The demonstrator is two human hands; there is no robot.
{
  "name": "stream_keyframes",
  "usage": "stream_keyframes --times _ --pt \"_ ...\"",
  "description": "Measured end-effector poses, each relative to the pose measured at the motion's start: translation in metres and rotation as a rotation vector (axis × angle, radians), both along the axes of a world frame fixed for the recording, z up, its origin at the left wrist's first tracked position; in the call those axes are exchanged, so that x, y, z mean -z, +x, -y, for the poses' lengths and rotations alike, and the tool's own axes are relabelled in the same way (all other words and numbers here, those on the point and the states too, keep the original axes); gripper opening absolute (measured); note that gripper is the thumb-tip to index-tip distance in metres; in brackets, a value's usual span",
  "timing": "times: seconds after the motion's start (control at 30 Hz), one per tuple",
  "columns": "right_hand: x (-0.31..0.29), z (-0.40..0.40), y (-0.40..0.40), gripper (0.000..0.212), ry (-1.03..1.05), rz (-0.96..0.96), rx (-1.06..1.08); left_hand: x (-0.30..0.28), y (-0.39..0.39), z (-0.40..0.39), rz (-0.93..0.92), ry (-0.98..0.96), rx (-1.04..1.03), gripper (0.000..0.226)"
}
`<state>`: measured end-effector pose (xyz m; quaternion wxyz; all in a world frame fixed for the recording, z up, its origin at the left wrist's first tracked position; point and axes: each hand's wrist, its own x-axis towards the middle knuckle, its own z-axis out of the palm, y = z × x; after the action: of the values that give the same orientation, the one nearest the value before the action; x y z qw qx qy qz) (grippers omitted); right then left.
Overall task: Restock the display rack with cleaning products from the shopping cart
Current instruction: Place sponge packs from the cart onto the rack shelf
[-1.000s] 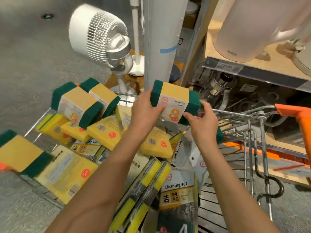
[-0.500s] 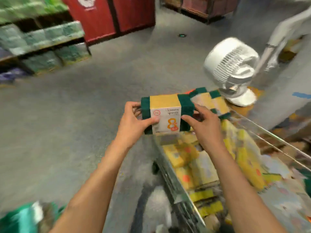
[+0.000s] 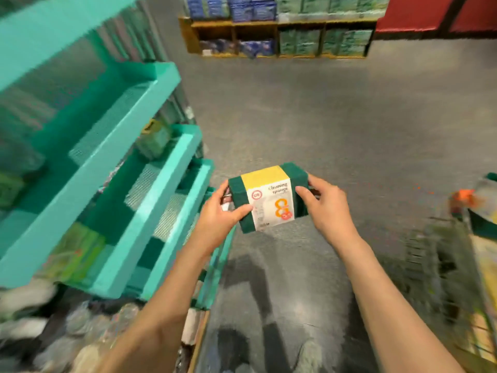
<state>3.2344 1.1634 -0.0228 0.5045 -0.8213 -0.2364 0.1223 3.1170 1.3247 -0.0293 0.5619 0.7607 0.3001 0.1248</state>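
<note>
Two gripping hands, left hand and right hand, sponge pack between them.

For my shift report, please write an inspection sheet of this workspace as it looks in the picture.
Surface: grey shop floor, nothing lying on the part ahead.
Job's things: sponge pack held in the air beside the teal display rack; shopping cart at right, blurred.
Clutter: blurred goods on the rack's trays and in a bin below it.
Grippers: left hand and right hand each grip one end of the pack.
Cables: nothing seen.
Surroundings: wooden shelves of packaged goods across the aisle.
</note>
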Motion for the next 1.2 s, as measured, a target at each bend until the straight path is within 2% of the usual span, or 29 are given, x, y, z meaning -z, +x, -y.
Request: stream_keyframes --times 0.27,0.5,0.63,0.8,0.9,1.07,1.2 --pt "0.032 -0.068 -0.042 0.025 -0.121 -0.02 -0.156 0.053 -0.071 -0.053 -0.059 0.02 -0.156 0.046" --pt "0.115 -0.095 -0.054 0.025 -0.24 -0.071 -0.253 0.143 -0.097 -0.057 -0.134 -0.083 -0.297 0.05" --pt "0.198 -0.105 -0.056 0.025 -0.306 -0.12 -0.329 0.221 -0.111 -0.058 -0.192 -0.136 -0.34 0.044" --pt "0.332 -0.119 -0.049 0.019 -0.274 -0.175 -0.41 0.346 -0.116 -0.057 -0.18 -0.145 -0.396 0.05" --pt "0.411 -0.134 -0.05 0.021 -0.183 -0.193 -0.466 0.426 -0.123 -0.057 -0.114 -0.037 -0.48 0.055" --pt "0.529 -0.152 -0.055 0.03 0.012 -0.176 -0.557 0.557 -0.137 -0.059 -0.076 0.186 -0.685 0.092" --pt "0.603 -0.168 -0.052 0.041 0.078 -0.197 -0.625 0.629 -0.142 -0.073 -0.003 0.379 -0.639 0.089"
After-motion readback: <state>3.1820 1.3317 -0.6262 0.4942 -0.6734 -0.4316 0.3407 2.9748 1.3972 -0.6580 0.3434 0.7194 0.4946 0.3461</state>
